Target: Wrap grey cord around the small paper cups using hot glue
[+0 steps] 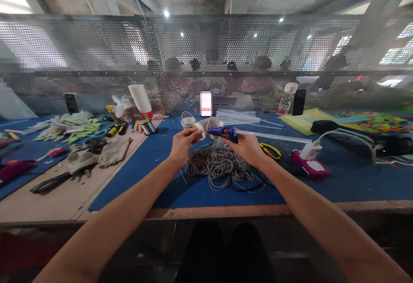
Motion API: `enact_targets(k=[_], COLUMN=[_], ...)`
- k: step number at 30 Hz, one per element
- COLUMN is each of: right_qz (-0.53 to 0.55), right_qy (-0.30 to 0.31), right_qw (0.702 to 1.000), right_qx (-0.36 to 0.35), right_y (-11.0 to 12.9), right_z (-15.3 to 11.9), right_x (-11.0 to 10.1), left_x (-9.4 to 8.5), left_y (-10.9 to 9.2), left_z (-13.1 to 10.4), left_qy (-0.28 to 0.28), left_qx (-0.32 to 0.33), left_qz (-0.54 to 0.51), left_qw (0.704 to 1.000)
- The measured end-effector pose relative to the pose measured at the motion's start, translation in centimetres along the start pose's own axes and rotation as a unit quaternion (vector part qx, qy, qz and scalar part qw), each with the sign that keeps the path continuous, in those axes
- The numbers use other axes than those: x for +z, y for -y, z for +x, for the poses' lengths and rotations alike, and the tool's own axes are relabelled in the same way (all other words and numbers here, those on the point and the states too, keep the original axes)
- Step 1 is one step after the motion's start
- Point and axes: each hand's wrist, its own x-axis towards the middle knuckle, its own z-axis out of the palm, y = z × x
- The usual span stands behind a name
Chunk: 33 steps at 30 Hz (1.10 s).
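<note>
My left hand [184,144] pinches a small pale cup-shaped piece [201,126], tipped on its side above the blue table mat. My right hand [247,147] grips a blue glue gun [228,133], its nozzle pointing left at the piece. Whether the nozzle touches it I cannot tell. A long clear glue stick [274,136] sticks out behind the gun. Below both hands lies a loose heap of grey cord [222,164]. Just beyond my left hand stands a small white basket [188,122] with a thin arched handle.
A leaning stack of paper cups [139,98] and work gloves [114,152] are on the left. Yellow-handled pliers [271,150], a magenta power socket [311,167] and coloured sheets [303,121] lie to the right. A lit phone [206,103] stands before the mesh screen [219,42].
</note>
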Motion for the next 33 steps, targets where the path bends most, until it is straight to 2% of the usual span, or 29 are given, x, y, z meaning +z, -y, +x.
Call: enact_targets(k=[9,15,21,26,28,31,33], right_qz=[0.026,0.126,0.331,0.446,0.417,0.281,0.202], right_qy=[-0.024,-0.026,-0.045,-0.056,-0.048,-0.039,-0.001], right_qw=[0.999,0.988,0.930,0.875,0.880,0.922,0.944], right_qx=[0.001,0.087,0.150,0.180,0.223,0.264,0.261], right_y=[-0.1,-0.4,-1.3,-3.5,-4.9,-7.1,-8.3], right_z=[0.1,0.6,1.3,2.0,2.2,2.3,2.2], right_x=[0.1,-0.1,-1.0,-0.8,-0.4,0.1,0.5], left_x=[0.1,0.0,-0.2,-0.3,-0.2,-0.1,-0.1], left_y=[0.0,0.4,0.5,0.5,0.6,0.6,0.5], left_z=[-0.3,0.0,0.2,0.3,0.3,0.4,0.3], left_qy=[0.023,0.015,0.008,0.004,-0.001,-0.005,-0.003], left_qx=[0.026,0.039,0.034,0.038,0.038,0.038,0.033], left_qz=[0.030,0.035,0.024,0.022,0.019,0.012,0.005], left_qw=[0.999,0.999,0.999,0.999,0.999,0.999,0.999])
